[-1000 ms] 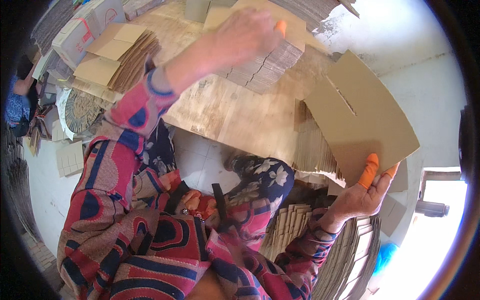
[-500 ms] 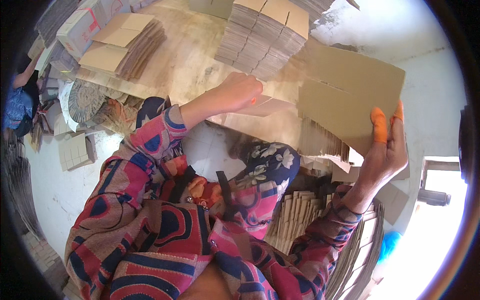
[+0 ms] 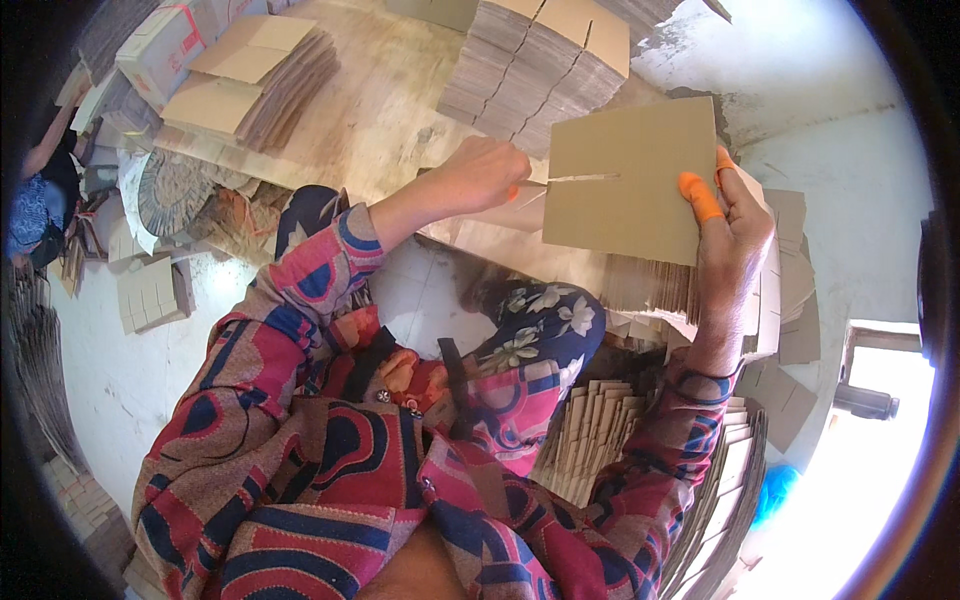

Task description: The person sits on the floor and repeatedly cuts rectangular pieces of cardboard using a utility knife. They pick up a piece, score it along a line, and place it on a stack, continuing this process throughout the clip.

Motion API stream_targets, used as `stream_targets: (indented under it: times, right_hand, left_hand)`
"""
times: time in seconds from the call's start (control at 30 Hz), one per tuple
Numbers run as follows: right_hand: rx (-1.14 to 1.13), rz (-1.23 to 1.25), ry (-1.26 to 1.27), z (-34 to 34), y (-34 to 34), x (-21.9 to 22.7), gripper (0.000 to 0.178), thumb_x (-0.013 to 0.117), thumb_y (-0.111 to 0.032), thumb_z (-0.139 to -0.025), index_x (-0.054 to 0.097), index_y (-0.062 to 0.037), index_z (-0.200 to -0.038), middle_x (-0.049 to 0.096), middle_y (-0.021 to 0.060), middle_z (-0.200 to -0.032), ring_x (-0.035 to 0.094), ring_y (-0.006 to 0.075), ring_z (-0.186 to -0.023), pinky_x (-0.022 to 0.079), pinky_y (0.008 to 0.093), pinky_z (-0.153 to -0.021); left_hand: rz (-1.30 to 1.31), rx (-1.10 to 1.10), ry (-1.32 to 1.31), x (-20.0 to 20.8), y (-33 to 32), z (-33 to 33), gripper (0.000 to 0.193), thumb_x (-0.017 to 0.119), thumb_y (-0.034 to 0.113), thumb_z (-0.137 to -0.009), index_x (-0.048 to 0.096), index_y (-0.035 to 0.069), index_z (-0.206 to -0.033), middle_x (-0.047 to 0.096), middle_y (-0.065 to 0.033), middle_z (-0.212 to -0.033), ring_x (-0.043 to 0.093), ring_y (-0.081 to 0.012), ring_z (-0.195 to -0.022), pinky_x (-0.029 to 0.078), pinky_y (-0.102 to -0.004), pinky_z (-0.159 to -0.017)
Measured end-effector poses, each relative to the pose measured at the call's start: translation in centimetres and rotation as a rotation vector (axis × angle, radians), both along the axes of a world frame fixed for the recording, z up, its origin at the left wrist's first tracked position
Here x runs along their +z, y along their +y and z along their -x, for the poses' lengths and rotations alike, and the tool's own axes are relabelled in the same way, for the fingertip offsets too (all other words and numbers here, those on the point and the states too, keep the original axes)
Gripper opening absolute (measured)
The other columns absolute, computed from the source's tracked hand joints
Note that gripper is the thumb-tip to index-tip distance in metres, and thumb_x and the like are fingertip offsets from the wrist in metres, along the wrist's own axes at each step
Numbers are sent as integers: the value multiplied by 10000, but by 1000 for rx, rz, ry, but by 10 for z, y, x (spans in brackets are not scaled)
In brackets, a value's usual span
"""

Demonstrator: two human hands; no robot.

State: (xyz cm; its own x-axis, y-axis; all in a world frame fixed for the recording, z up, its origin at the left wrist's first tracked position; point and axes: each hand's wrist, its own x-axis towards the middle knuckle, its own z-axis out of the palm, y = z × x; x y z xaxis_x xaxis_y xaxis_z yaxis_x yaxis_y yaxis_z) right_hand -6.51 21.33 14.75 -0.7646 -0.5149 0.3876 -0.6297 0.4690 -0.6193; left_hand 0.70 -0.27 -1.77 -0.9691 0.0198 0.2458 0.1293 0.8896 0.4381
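My right hand (image 3: 730, 215), with orange finger covers, grips the right edge of a flat brown cardboard sheet (image 3: 630, 185). A slot runs inward from the sheet's left edge. My left hand (image 3: 480, 178) is closed beside that slot, orange showing at a fingertip. Its fingers are pinched on a second cardboard piece (image 3: 522, 212), mostly hidden behind the hand, whose tip lies close to the slot. Under the held sheet stands a stack of cardboard sheets (image 3: 650, 285).
Beyond my hands, a tall slotted cardboard stack (image 3: 535, 75) stands on the wooden table (image 3: 370, 90). Another stack (image 3: 250, 85) and a white carton (image 3: 165, 50) are at the far left. Cardboard bundles (image 3: 595, 435) stand by my right forearm. Another person's arm (image 3: 45, 150) shows far left.
My right hand has brought the cardboard sheet left and turned it level, so its slot now meets the area beside my left hand. The left hand has barely moved.
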Motion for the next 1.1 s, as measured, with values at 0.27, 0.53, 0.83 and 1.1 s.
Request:
stream_targets:
  times: [0.27,0.53,0.83,1.1]
  right_hand:
    - [61,-4,-56,21,1,-12,433,676,-67,-833,550,73,-1223,696,129,-967,556,62,-851,472,224,-754]
    - [220,-214,49,26,-20,-69,408,689,-122,-834,548,57,-1173,605,244,-767,583,346,-596,486,341,-573]
    - [333,-332,-65,7,-31,-69,736,672,-16,-797,266,57,-1408,632,262,-1009,648,354,-877,508,379,-710]
    - [375,-675,30,12,-17,-146,809,652,-107,-819,156,47,-1439,645,233,-805,638,414,-729,503,456,-621]
  left_hand:
    - [-7,-15,-2,5,0,-3,33,644,23,-661,636,27,-692,610,-172,-671,613,-365,-730,447,-458,-599]
    - [-53,-22,56,-1,0,-3,86,658,47,-672,646,41,-757,611,-162,-674,613,-356,-724,440,-452,-590]
    - [-44,-18,104,-8,2,-1,93,668,77,-677,656,51,-765,613,-158,-692,612,-355,-722,455,-453,-609]
    - [-85,-26,148,-3,21,2,57,648,79,-682,627,42,-719,605,-172,-690,599,-383,-714,454,-471,-607]
